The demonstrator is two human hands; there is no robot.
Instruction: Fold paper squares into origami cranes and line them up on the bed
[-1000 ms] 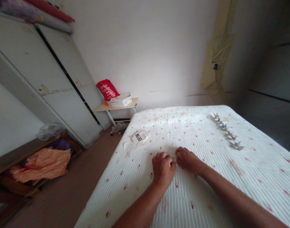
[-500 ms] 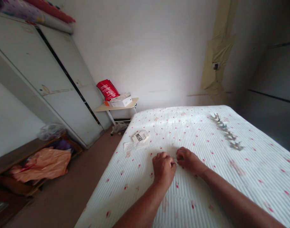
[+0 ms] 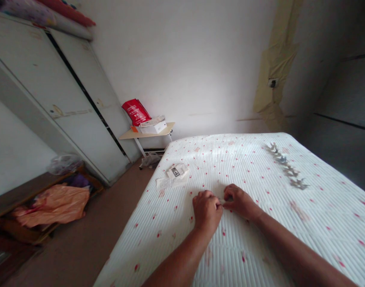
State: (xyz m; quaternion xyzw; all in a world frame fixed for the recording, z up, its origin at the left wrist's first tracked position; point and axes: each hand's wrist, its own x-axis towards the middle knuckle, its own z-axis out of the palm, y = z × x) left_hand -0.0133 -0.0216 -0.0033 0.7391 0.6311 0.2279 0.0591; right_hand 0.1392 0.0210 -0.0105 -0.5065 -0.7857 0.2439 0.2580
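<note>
My left hand (image 3: 207, 208) is closed, its fingers pinched on a small pale piece (image 3: 221, 201) that looks like paper. From the other side, my right hand (image 3: 238, 200) is closed too, thumb and fingertips at the same piece, which is mostly hidden. Both hands are low over a white ribbed bed cover (image 3: 230, 159) with red dots. Beyond my left hand lie printed paper sheets (image 3: 171, 182) and a crumpled paper piece (image 3: 178, 171). A row of several folded paper shapes (image 3: 291, 171) lies at the right on the cover.
Behind the bed's left corner, a small table (image 3: 130, 134) holds a red bag (image 3: 136, 112) and a white box (image 3: 154, 126). Grey cabinets (image 3: 77, 99) stand at the left. An orange plastic bag (image 3: 57, 205) lies on a low wooden shelf (image 3: 9, 201).
My right hand's fingers have shifted slightly and opened out a little around the small piece. My left hand is nearly still. The view has moved very slightly.
</note>
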